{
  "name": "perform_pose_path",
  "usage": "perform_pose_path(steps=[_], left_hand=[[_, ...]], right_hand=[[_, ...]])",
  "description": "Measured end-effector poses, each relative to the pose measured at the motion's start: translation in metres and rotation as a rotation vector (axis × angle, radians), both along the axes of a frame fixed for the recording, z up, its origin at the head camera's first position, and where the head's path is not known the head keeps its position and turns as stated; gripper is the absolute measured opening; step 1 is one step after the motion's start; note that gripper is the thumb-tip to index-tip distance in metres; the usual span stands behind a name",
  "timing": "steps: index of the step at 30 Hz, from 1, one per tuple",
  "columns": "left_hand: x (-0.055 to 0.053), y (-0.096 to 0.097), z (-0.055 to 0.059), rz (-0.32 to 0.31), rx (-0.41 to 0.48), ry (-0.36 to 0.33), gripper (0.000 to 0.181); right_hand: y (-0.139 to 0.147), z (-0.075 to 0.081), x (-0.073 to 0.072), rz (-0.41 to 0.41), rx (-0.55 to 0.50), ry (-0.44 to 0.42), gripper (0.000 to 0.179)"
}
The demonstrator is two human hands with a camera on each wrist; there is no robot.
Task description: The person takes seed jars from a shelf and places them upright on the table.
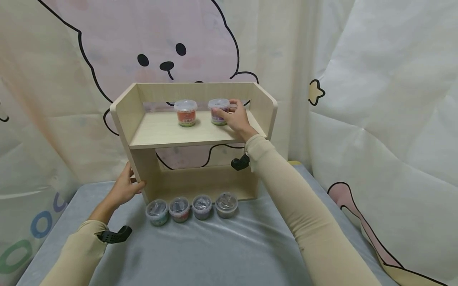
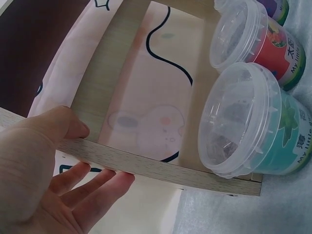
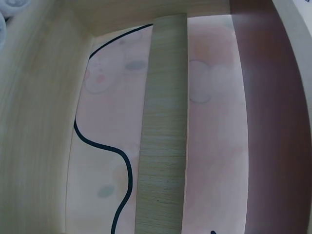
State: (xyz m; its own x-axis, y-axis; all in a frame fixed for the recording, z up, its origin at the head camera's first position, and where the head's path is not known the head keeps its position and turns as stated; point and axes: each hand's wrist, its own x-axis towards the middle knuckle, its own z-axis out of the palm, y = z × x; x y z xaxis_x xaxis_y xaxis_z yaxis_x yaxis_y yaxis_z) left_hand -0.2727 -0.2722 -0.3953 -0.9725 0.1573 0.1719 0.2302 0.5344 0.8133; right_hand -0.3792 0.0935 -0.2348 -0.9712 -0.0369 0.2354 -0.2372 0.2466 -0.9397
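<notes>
A two-tier wooden shelf (image 1: pixel 157 133) stands on the cloth-covered table. On its upper board, my right hand (image 1: pixel 237 118) grips a clear-lidded tub with a purple label (image 1: pixel 218 104), thumb in front and fingers around the right side. Left of it stands a similar tub with an orange-red label (image 1: pixel 186 114). My left hand (image 1: pixel 123 188) holds the shelf's left side panel (image 2: pixel 146 165), with the thumb on one face and the fingers on the other. The right wrist view shows the shelf's inside but not the right hand.
Several lidded tubs line up at the shelf's front base, among them a teal one (image 1: pixel 157 212), a red one (image 1: pixel 179 210) and a grey-looking one (image 1: pixel 226 205). Blue-grey cloth (image 1: pixel 200 254) covers the table. Printed curtains (image 1: pixel 375 99) hang behind and to the right.
</notes>
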Motion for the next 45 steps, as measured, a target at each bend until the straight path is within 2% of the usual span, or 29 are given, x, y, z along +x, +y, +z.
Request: perform_pose_path(steps=[5,16,25,35,45], left_hand=[[0.001,-0.0004,-0.0012,0.01,-0.001,-0.012,0.093],[0.0044,-0.0001,-0.0055,0.013,0.006,-0.023,0.096],[0.0035,0.0046,-0.0054,0.015,0.016,-0.023,0.093],[-0.0003,0.0026,-0.0021,0.026,-0.005,-0.016,0.091],[-0.0003,0.0018,-0.0036,0.039,0.007,-0.012,0.091]], right_hand=[[0.0016,0.0002,-0.0001,0.068,-0.067,-0.003,0.074],[0.0039,-0.0029,-0.0004,0.165,-0.168,-0.026,0.062],[0.0101,-0.0046,-0.0021,0.151,-0.227,-0.051,0.057],[0.0099,-0.0015,-0.0055,0.171,-0.279,-0.06,0.056],[0.0091,0.0005,-0.0051,0.185,-0.261,-0.041,0.06]])
